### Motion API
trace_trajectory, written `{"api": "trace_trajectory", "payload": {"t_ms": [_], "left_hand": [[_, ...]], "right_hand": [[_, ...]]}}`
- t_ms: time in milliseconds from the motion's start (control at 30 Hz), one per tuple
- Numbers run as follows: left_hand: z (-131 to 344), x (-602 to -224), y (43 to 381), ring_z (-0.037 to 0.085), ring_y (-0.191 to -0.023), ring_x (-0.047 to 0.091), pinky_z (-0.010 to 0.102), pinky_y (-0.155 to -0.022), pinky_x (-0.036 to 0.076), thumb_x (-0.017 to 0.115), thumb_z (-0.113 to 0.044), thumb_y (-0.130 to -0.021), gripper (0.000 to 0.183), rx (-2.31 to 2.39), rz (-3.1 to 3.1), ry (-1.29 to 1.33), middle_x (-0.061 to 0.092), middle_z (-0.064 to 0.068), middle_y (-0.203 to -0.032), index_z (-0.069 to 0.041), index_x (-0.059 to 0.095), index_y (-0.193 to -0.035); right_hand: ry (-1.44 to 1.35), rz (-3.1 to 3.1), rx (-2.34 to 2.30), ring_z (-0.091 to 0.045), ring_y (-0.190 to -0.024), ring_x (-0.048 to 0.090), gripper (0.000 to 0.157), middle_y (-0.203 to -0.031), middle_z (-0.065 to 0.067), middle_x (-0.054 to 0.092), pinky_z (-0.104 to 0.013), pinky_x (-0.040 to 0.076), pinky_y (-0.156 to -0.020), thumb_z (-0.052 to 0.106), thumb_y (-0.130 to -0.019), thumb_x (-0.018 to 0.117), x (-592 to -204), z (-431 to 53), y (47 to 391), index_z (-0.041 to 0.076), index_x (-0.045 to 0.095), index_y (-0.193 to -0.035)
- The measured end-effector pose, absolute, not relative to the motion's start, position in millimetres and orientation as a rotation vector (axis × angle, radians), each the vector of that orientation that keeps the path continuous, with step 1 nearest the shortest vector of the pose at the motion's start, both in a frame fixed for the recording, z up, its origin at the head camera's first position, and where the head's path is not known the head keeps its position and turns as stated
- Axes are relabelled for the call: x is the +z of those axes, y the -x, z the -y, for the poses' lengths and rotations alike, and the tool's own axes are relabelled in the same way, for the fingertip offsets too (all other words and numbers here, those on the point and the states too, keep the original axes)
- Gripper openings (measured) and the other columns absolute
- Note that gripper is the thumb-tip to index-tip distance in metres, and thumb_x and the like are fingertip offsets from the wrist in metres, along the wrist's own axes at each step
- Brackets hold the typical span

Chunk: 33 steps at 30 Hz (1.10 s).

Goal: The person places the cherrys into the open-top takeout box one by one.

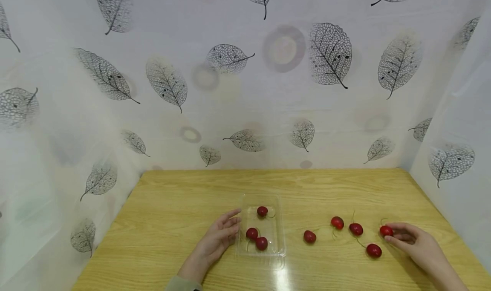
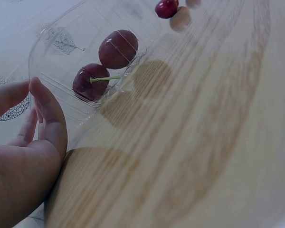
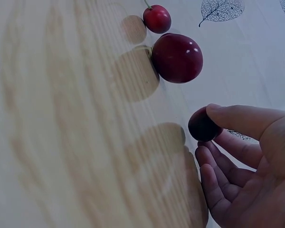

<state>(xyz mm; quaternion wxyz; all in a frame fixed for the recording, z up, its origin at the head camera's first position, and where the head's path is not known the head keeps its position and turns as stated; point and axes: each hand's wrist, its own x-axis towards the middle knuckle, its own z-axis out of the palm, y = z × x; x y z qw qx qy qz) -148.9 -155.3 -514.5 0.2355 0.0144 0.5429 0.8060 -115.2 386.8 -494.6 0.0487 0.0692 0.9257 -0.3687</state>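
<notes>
On the right of the head view, my right hand (image 1: pixel 418 245) pinches a red cherry (image 1: pixel 386 231) between thumb and fingertips. The right wrist view shows this cherry (image 3: pixel 204 124) dark under the thumb, with the other fingers loosely bent below. A clear plastic box (image 1: pixel 281 235) stands near the middle with three cherries in it, one (image 1: pixel 262 211) at the back and two side by side in front. My left hand (image 1: pixel 216 240) is at the box's left side, fingers extended and fingertips right at its wall. In the left wrist view the fingertips (image 2: pixel 38 90) overlap the box edge.
Several loose cherries with stems lie between the box and my right hand, among them one (image 1: pixel 310 236) close to the box and one (image 1: pixel 374 250) toward the front. The wooden table (image 1: pixel 161 223) is walled by a leaf-print sheet (image 1: pixel 268 112) at the back and sides.
</notes>
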Motion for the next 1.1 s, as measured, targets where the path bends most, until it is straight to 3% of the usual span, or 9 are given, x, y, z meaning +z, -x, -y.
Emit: {"api": "trace_trajectory", "payload": {"t_ms": [333,633,867,1100], "left_hand": [[155,-514,149,0.001,-0.095,0.061,0.016,-0.086,0.054,0.06,-0.001,-0.104,0.064,2.208,-1.499,-0.043,0.057,-0.003,-0.125,0.0,0.032,-0.162],[155,-515,149,0.001,-0.096,0.061,0.016,-0.085,0.054,0.06,0.0,-0.105,0.064,2.206,-1.503,-0.043,0.057,-0.003,-0.125,0.001,0.031,-0.162],[155,-515,148,0.001,-0.097,0.06,0.017,-0.086,0.054,0.06,0.0,-0.104,0.066,2.203,-1.508,-0.049,0.056,-0.002,-0.126,0.001,0.031,-0.163],[156,-516,149,0.002,-0.098,0.06,0.017,-0.086,0.054,0.06,-0.001,-0.104,0.065,2.203,-1.509,-0.052,0.056,-0.003,-0.126,-0.001,0.032,-0.163]], "right_hand": [[-0.193,-2.838,-1.116,0.017,-0.081,0.058,0.055,-0.096,0.023,0.071,-0.012,0.048,-0.071,0.033,-0.101,0.074,-492,-383,115,-0.008,0.063,-0.137],[-0.126,-2.893,-1.086,0.018,-0.082,0.057,0.051,-0.105,0.0,0.077,-0.014,0.051,-0.073,0.031,-0.101,0.075,-489,-375,118,-0.006,0.065,-0.136],[-0.084,-2.939,-1.09,0.018,-0.082,0.058,0.048,-0.099,0.013,0.075,-0.014,0.049,-0.073,0.029,-0.099,0.078,-487,-371,117,-0.003,0.068,-0.133],[-0.076,-2.923,-1.122,0.017,-0.083,0.059,0.046,-0.099,0.013,0.075,-0.015,0.054,-0.074,0.028,-0.099,0.078,-481,-361,119,-0.002,0.068,-0.133]]}}
